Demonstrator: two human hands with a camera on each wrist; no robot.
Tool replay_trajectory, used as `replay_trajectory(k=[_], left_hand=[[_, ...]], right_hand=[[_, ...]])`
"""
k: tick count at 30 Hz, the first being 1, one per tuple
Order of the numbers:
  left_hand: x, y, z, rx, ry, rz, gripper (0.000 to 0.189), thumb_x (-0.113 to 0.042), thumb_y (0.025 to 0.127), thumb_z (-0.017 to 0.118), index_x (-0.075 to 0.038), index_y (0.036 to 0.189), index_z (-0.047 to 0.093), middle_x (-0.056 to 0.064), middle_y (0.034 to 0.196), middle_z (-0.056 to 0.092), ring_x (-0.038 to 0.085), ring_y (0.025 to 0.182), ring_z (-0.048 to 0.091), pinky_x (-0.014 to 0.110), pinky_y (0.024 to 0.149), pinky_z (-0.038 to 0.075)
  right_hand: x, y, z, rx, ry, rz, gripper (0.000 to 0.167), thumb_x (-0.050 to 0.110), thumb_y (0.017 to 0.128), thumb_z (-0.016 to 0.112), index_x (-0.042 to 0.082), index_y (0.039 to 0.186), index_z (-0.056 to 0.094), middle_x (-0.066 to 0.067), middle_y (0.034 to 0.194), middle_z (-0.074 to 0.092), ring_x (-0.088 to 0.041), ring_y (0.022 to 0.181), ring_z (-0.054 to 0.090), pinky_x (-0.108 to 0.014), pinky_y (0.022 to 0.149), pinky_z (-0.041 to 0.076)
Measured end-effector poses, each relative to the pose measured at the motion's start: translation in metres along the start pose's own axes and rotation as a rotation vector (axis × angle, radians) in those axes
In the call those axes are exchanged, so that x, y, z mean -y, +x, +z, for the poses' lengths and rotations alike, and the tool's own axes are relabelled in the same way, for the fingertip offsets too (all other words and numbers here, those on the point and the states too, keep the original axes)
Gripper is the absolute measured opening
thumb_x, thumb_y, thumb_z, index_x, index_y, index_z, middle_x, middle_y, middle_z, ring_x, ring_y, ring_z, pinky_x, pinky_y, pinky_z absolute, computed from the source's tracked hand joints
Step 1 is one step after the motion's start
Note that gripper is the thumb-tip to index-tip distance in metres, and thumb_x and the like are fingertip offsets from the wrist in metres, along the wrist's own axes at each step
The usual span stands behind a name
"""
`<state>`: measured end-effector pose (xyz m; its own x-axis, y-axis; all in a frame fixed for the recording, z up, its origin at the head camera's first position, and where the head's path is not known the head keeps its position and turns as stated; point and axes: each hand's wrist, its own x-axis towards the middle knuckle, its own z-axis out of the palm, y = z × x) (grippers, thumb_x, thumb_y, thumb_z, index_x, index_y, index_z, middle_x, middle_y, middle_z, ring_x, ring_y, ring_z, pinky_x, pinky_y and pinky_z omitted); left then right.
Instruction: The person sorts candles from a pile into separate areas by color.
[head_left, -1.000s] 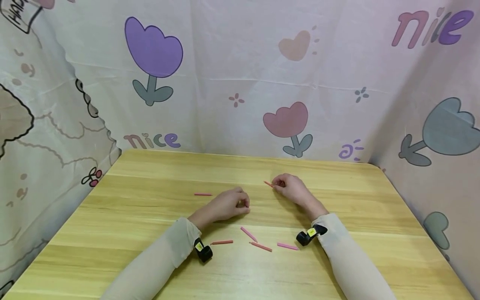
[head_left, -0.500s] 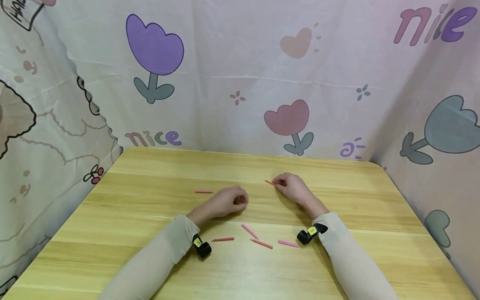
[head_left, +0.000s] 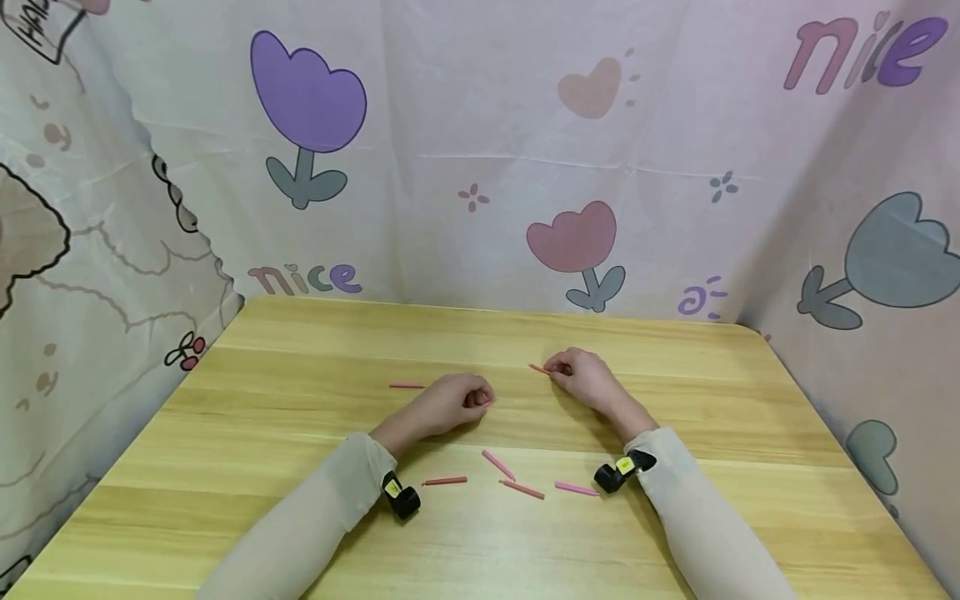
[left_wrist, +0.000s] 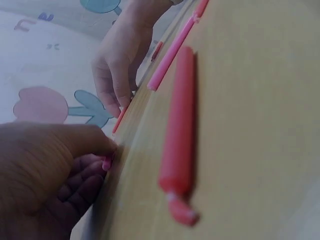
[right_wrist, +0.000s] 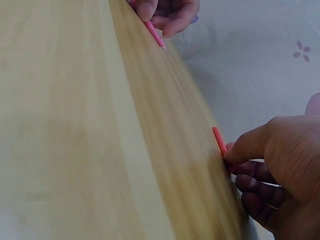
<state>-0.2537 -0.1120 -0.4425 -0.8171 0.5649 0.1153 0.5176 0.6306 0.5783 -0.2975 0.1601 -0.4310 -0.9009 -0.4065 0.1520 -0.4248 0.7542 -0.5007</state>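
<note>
Stick (right_wrist: 219,141) in right hand (head_left: 588,382) orange-red, left hand (head_left: 450,404) stick (right_wrist: 155,35) pink; front sticks (head_left: 445,481), left to right: red, pink, orange-red, pink; back-left stick (head_left: 406,386) pinkish red. Table (head_left: 300,350) yellow, streaky wood grain; off-white backdrop cloth (head_left: 435,108) printed with purple, pink and grey-blue tulips (head_left: 309,92), multicoloured "nice" lettering (head_left: 870,54). Sleeves (head_left: 300,525) beige, wrist cameras (head_left: 406,504) black with yellow labels (head_left: 392,488).

Soft light leaves a pale sheen toward the front edge of the table (head_left: 480,558); the left wrist view is dimmer, its nearest red stick (left_wrist: 179,120) blurred.
</note>
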Motion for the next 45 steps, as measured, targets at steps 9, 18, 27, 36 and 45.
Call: replay_trajectory(k=[9,18,27,36,45], left_hand=[[-0.012,-0.001,-0.008,0.009,0.064,-0.07,0.016,-0.003,0.085,0.071,-0.012,0.098,0.07,-0.007,0.083,0.061,0.009,0.077,0.056,0.027,0.073,0.049],[-0.013,-0.002,-0.01,0.04,0.074,-0.09,0.021,0.0,0.081,0.07,-0.01,0.099,0.07,-0.007,0.083,0.06,0.009,0.077,0.054,0.027,0.073,0.047],[-0.012,-0.004,-0.011,0.065,0.067,-0.083,0.026,0.0,0.076,0.07,-0.01,0.099,0.068,-0.006,0.082,0.057,0.009,0.076,0.053,0.028,0.072,0.047],[-0.011,-0.004,-0.012,0.11,0.064,-0.077,0.027,0.002,0.075,0.07,-0.01,0.098,0.064,-0.003,0.079,0.055,0.01,0.073,0.05,0.028,0.068,0.044],[-0.012,-0.005,-0.015,0.132,0.064,-0.063,0.027,0.003,0.073,0.07,-0.01,0.095,0.061,-0.002,0.079,0.054,0.011,0.073,0.05,0.028,0.067,0.043]], right_hand=[[0.0,0.001,0.0,-0.009,-0.002,-0.006,0.011,0.012,0.09,0.071,0.009,0.1,0.074,0.0,0.085,0.06,-0.016,0.074,0.053,-0.034,0.069,0.045],[0.0,0.001,0.004,-0.012,0.009,0.0,0.012,0.011,0.09,0.071,0.009,0.101,0.075,-0.001,0.086,0.061,-0.016,0.076,0.055,-0.035,0.071,0.046],[-0.001,0.0,0.003,-0.004,0.013,-0.017,0.012,0.01,0.09,0.07,0.009,0.101,0.075,0.0,0.086,0.061,-0.016,0.075,0.055,-0.035,0.07,0.046],[0.0,0.0,0.002,0.008,0.017,-0.028,0.013,0.009,0.09,0.07,0.009,0.101,0.075,0.0,0.086,0.061,-0.015,0.075,0.053,-0.035,0.07,0.045],[0.0,-0.001,0.003,0.005,0.005,-0.026,0.009,0.008,0.09,0.069,0.011,0.097,0.074,0.0,0.086,0.06,-0.016,0.074,0.052,-0.034,0.069,0.044]])
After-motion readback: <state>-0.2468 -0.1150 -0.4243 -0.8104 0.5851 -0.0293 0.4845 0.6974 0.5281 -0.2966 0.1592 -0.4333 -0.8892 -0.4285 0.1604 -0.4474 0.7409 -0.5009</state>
